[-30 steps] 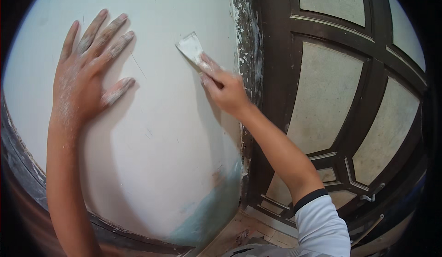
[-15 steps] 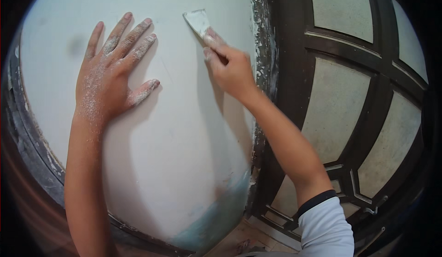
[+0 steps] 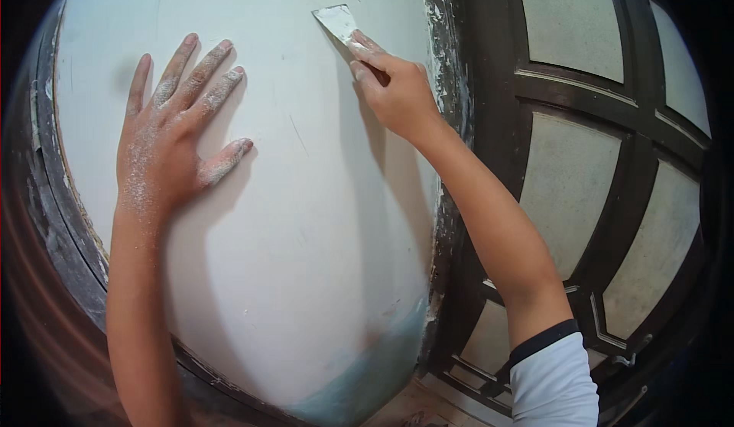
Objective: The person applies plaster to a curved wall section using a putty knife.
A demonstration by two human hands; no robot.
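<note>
My left hand (image 3: 164,136) rests on the white wall (image 3: 283,220) with its fingers spread. White powder coats the back of it and its fingers. Farther right, my right hand (image 3: 394,87) grips a putty knife (image 3: 336,22) by its handle, most of which the fingers hide. The wide blade is smeared with white filler, and its edge lies at the upper part of the wall. Below the blade, a few thin dark scratches mark the surface.
A dark, worn frame (image 3: 451,121) with white flecks borders the wall on the right. Beyond it stands a dark brown panelled door (image 3: 573,98) with pale panels and a handle low down. A bluish-green patch (image 3: 375,373) covers the wall's lower right. Another dark edge (image 3: 69,198) curves along the left.
In the picture, the putty knife and my right hand sit slightly higher and farther right. My left hand appears a little lower and farther left, still flat; the wall and door have shifted with the view.
</note>
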